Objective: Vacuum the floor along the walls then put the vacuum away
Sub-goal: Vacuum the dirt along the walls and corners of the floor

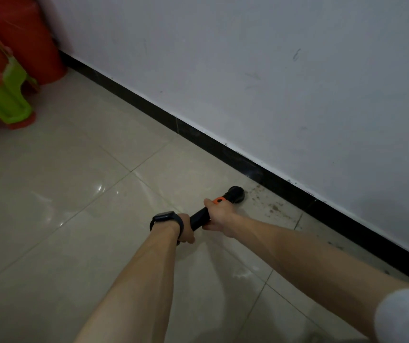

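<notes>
A slim black handheld vacuum (pixel 199 217) with an orange button points down at the beige tiled floor (pixel 74 194). Its round black nozzle (pixel 236 194) sits on the tile close to the black skirting (pixel 223 147) of the white wall (pixel 272 70). My right hand (pixel 219 216) grips the vacuum's body just behind the orange button. My left hand (pixel 186 230), with a dark watch on the wrist, holds the rear end of the handle. Brown specks of dirt (pixel 274 206) lie on the tile to the right of the nozzle, beside the skirting.
Stacked red and green plastic stools (pixel 3 95) stand at the far left, with a red plastic bin (pixel 32 38) behind them against the wall. The tiled floor stretches to the left of my arms. More dirt specks lie along the skirting at the right.
</notes>
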